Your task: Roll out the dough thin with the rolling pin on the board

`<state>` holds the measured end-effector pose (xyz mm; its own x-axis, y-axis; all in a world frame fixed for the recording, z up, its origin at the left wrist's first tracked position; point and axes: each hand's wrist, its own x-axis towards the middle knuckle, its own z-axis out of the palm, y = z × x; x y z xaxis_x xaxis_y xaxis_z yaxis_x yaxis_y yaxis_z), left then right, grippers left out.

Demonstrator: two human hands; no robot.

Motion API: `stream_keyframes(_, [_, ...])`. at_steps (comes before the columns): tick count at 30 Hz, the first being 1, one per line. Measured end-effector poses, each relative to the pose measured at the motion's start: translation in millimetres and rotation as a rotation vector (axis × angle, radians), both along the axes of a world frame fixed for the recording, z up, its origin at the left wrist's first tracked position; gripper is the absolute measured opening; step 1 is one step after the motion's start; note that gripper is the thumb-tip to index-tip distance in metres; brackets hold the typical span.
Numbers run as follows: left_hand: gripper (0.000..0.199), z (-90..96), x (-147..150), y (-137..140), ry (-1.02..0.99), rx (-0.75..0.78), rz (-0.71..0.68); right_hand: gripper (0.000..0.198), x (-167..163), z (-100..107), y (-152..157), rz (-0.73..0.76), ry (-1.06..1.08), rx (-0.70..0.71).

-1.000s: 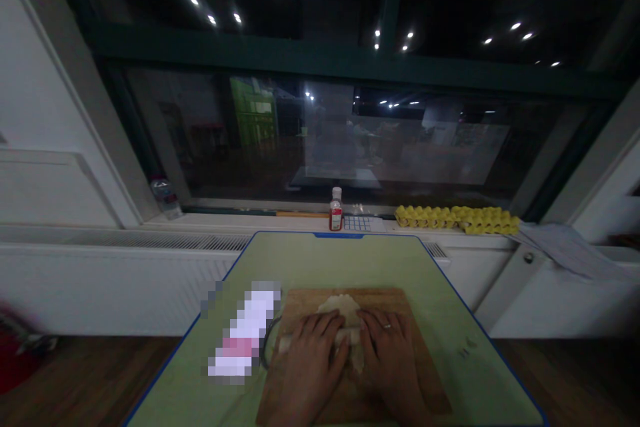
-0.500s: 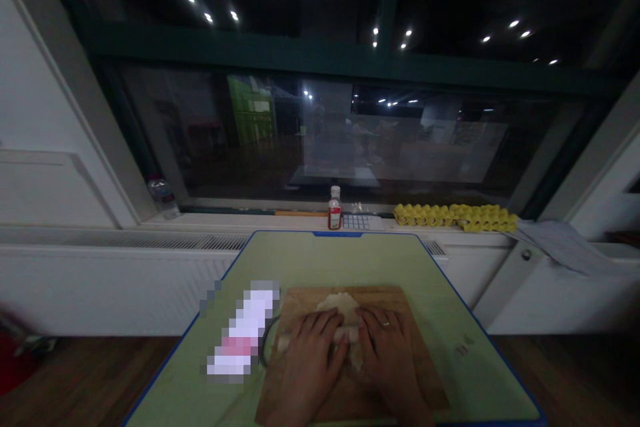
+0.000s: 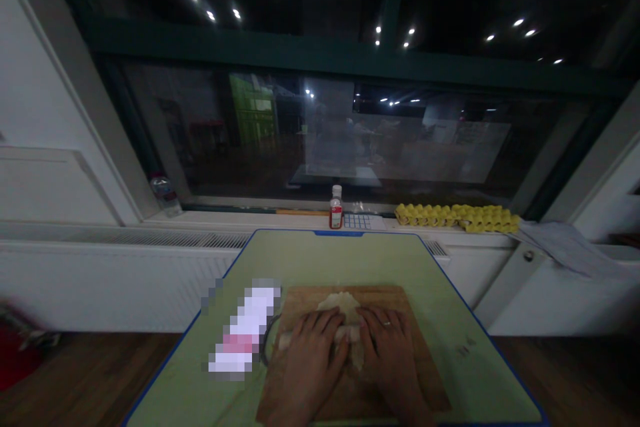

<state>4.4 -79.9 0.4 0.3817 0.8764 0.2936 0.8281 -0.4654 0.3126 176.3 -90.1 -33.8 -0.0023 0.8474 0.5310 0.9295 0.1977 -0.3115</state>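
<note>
A pale sheet of dough (image 3: 341,300) lies on a wooden cutting board (image 3: 400,300), its far edge uneven. Across it runs a light rolling pin (image 3: 350,333), mostly covered by my hands; its left end shows beside my left wrist. My left hand (image 3: 316,340) bears down on the pin's left part, fingers pointing forward and curved over it. On the right part, my right hand (image 3: 387,344), with a ring on one finger, presses in the same way. A thin flap of dough shows on the near side of the pin, between the hands.
The board stands on a light green table (image 3: 320,257) with a blue rim. Left of it are a pixelated object (image 3: 245,330) and a dark curved edge. On the windowsill stand a small red-labelled bottle (image 3: 336,210), yellow egg cartons (image 3: 455,216), a grey cloth (image 3: 565,244) and a plastic bottle (image 3: 166,195).
The view has shifted very slightly. Both hands stay on the rolling pin in almost the same place, and the dough looks nearly unchanged.
</note>
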Motion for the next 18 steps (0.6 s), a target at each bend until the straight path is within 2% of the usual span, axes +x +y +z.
stream_keyframes(7, [0.033, 4.4, 0.8, -1.8, 0.009, 0.011, -0.007, 0.031, 0.5, -1.0, 0.0, 0.013, 0.024, 0.02])
stream_keyframes(18, [0.033, -2.3, -0.6, 0.0, 0.016, 0.041, 0.01, 0.025, -2.5, 5.8, -2.3, 0.012, 0.07, -0.034])
